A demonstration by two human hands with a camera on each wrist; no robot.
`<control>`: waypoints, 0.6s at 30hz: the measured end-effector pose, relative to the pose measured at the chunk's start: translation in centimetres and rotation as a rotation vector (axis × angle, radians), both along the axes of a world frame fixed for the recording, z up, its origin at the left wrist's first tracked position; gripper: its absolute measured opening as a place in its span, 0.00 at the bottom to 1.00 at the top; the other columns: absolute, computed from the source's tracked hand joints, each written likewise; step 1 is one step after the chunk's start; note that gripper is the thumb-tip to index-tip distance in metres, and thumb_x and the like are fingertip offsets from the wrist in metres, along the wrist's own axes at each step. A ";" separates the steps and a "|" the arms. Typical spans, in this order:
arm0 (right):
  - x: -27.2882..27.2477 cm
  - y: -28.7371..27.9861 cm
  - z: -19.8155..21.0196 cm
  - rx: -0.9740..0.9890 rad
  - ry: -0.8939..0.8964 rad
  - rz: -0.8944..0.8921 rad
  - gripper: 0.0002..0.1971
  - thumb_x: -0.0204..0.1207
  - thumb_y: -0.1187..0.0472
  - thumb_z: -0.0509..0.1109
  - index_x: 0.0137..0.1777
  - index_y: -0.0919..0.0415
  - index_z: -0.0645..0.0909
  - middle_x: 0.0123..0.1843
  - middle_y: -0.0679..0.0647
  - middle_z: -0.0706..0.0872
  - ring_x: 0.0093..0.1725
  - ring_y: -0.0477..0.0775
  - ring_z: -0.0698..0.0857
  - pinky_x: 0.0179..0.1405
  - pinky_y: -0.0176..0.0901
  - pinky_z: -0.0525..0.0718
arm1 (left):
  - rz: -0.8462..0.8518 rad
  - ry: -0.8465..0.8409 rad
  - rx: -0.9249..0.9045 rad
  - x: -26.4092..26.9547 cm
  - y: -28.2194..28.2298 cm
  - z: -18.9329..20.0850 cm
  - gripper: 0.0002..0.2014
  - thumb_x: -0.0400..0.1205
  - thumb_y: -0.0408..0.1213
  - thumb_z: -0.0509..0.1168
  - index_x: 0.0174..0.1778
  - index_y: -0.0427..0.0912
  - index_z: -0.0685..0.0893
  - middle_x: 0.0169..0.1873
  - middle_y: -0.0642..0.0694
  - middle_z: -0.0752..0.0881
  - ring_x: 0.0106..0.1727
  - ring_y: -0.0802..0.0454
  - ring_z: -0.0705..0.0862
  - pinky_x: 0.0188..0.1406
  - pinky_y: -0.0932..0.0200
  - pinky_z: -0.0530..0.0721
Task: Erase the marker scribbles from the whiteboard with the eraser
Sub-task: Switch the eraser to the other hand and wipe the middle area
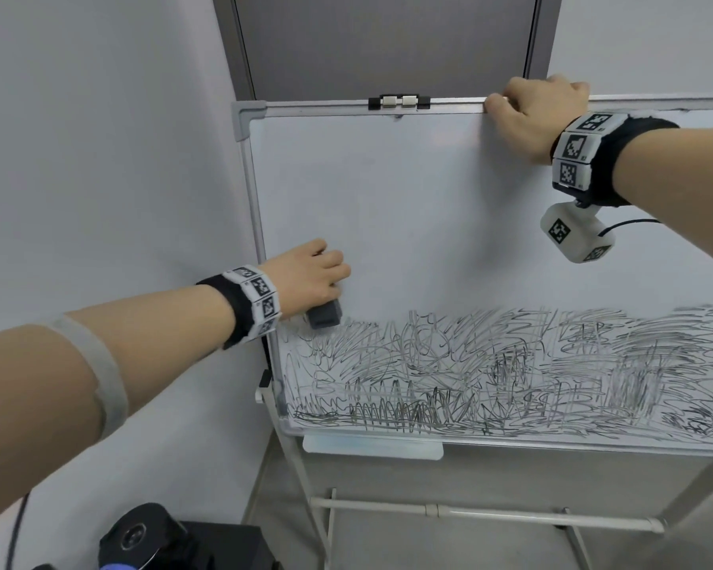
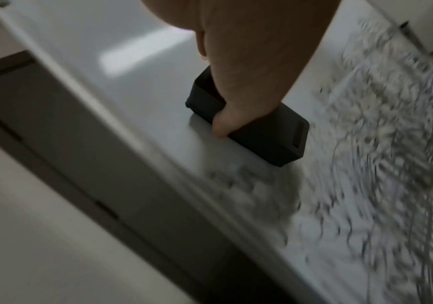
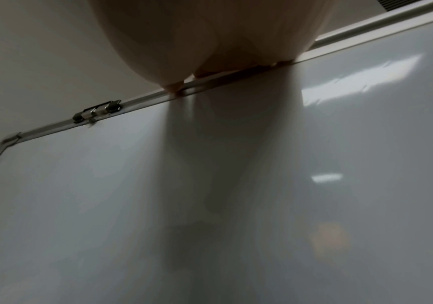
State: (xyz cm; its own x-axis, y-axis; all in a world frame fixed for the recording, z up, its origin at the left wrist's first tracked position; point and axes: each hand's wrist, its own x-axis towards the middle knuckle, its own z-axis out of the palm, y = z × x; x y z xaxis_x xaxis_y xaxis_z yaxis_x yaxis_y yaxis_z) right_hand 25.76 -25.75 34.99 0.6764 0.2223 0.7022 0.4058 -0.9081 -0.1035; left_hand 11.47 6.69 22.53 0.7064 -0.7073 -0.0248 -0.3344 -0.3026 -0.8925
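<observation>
Left grip clamped on the dark eraser, fingers curled over its back and thumb hooked round its long side; the eraser's face lies flat against the whiteboard, close to the board's left frame. Directly below and to the right of this grip begin the scribbles, a dense band of black marker loops filling the lower part of the board as far as its bottom rail; the surface above and to the right of the grip is bare white. In the left wrist view the eraser sits at the edge of the blurred scribbles. Right grip clamped on the board's top frame, fingers curled over the rail and thumb in front; a metal clip sits on the same rail just to this grip's left. The right wrist view shows the fingertips touching the rail.
</observation>
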 end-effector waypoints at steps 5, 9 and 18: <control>0.0 -0.2 0.0 0.009 -0.011 0.003 0.21 0.80 0.42 0.47 0.47 0.55 0.75 0.42 0.56 0.80 0.57 0.66 0.75 0.63 0.60 0.65 | 0.110 -0.004 -0.022 -2.3 6.9 -2.6 0.13 0.71 0.26 0.55 0.37 0.43 0.84 0.43 0.43 0.82 0.45 0.41 0.78 0.47 0.47 0.76; -0.1 0.3 0.0 0.005 -0.005 0.004 0.22 0.80 0.42 0.47 0.48 0.57 0.76 0.42 0.57 0.80 0.56 0.66 0.75 0.62 0.60 0.65 | 0.147 -0.014 -0.006 -2.3 7.2 -2.9 0.08 0.65 0.27 0.70 0.34 0.43 0.85 0.42 0.44 0.82 0.44 0.42 0.77 0.48 0.48 0.73; -0.7 0.0 0.0 -0.025 -0.021 -0.025 0.23 0.81 0.43 0.46 0.46 0.61 0.75 0.40 0.60 0.80 0.48 0.63 0.73 0.61 0.60 0.67 | 0.235 0.028 -0.156 -1.8 4.0 -3.0 0.18 0.63 0.32 0.73 0.50 0.46 0.83 0.47 0.46 0.81 0.47 0.43 0.77 0.52 0.46 0.74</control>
